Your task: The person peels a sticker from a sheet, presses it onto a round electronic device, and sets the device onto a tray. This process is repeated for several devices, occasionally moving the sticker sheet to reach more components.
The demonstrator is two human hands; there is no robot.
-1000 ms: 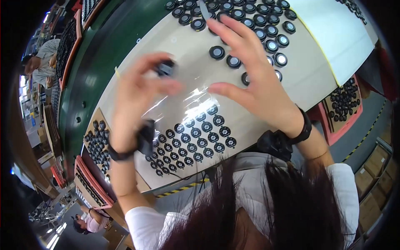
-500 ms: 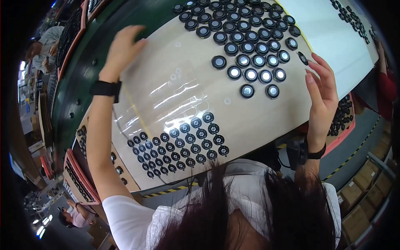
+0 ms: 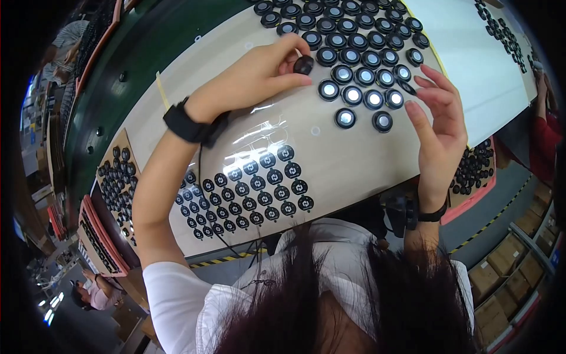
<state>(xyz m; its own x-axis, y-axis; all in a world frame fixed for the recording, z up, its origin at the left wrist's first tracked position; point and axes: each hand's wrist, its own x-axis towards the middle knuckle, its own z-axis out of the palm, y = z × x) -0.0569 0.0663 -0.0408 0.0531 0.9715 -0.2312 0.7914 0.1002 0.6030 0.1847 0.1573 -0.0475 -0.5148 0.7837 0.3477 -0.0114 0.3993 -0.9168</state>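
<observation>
My left hand pinches a black round speaker-like part between thumb and fingers, tilted up at the left side of a group of similar parts with pale centres. Over the group's right side, my right hand has a thin black disc at its fingertips, seen nearly edge-on; its thumb is a little apart from it. Closer to me lies a clear sheet carrying rows of round black stickers with white marks.
A green conveyor belt runs along the left and far side of the tan worktable. More black parts fill a board at left and a pink-edged tray at right. Cardboard boxes stand on a rack. Other people work nearby.
My left hand has moved from over the belt to the right, and a black part now shows in its pinch. My right hand has moved slightly left with the thin disc.
</observation>
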